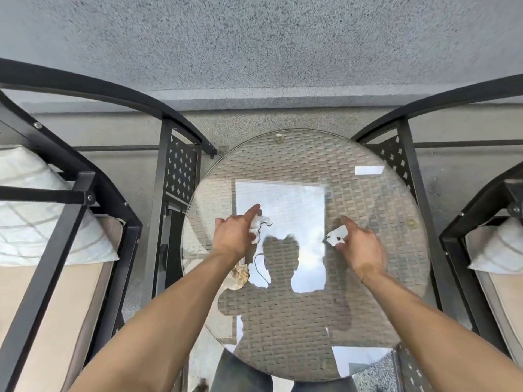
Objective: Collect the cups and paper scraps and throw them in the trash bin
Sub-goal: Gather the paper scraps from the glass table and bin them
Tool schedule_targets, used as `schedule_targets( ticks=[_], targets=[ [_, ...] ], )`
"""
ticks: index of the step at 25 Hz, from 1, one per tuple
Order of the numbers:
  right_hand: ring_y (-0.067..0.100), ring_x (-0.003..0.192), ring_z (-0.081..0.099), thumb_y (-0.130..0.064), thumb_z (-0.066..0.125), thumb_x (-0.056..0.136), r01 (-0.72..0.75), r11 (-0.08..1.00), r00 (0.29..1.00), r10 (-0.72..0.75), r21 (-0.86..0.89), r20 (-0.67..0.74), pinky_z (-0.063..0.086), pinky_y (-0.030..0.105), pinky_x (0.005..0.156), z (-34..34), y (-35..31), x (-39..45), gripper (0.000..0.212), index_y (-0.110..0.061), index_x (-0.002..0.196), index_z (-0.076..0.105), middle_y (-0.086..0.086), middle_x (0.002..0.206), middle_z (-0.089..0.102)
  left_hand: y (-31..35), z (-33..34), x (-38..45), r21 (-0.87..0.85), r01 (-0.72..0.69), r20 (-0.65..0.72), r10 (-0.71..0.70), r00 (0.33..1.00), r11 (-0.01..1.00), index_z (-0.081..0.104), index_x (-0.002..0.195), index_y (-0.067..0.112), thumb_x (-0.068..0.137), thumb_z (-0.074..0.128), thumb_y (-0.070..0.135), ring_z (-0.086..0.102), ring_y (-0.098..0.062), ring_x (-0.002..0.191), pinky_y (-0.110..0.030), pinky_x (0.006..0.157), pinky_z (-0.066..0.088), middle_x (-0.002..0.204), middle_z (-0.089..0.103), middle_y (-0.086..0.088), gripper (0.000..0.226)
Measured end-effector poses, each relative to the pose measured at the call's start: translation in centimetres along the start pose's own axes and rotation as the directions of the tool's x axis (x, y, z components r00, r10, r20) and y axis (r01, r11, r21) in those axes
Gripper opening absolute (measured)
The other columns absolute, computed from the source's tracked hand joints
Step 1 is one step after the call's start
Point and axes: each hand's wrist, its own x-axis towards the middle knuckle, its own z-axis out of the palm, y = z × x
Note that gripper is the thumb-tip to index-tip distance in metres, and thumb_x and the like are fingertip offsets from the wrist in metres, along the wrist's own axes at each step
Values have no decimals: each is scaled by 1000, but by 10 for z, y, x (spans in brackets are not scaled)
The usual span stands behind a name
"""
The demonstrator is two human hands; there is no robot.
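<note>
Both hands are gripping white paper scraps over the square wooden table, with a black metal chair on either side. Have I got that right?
Not quite: the head view shows a round glass-topped wicker table, not a square wooden one. The rest holds: the left hand grips a crumpled white paper scrap, the right hand a small white paper scrap, with a left black metal chair and a right black metal chair.

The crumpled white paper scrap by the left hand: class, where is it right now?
In the head view, the crumpled white paper scrap lies left of centre on the round glass table, pinched at the left hand fingers, opposite the right hand.
</note>
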Motion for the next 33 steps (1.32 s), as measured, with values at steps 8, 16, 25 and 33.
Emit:
schedule_targets(
  ticks=[8, 16, 25, 33],
  targets=[
    [27, 102, 55, -25, 63, 89, -5, 996, 993, -6, -89, -118, 41, 31, 71, 18, 5, -1, 19, -23, 107, 69, 8, 101, 69, -7, 19, 0, 37, -14, -11, 15, 1000, 999, 65, 111, 29, 80, 68, 16, 57, -22, 94, -33, 80, 24, 99, 66, 2, 34],
    [20, 99, 59, -31, 62, 88, 248, 963, 966, -253, 104, 41, 47, 33, 78, 19, -55, -42, 17, -27, 104, 67, -3, 110, 63, -63, -17, -42, -438, 16, -100, -67, 993, 899, 71, 95, 16, 80, 76, 19, 56, -15, 104, -23, 87, 40, 115, 51, 7, 16],
    [17, 91, 62, -34, 56, 90, 293, 956, 946, -290, 0, 147, 40, 28, 64, 53, -90, -89, 16, -33, 105, 61, -7, 105, 65, -72, 7, -104, -228, -118, 116, 147, 982, 966, 72, 95, 25, 81, 75, 26, 34, -14, 138, -34, 109, 38, 160, 13, 12, 15],
    [19, 83, 59, -35, 57, 87, 217, 976, 961, -212, -12, 175, 37, 29, 61, 67, -54, -97, 8, -33, 92, 61, -5, 96, 66, -40, 50, -106, -10, -79, 65, 80, 995, 997, 64, 105, 16, 88, 58, 5, 46, -19, 121, -33, 70, 50, 148, 32, 9, 21]
  ],
)
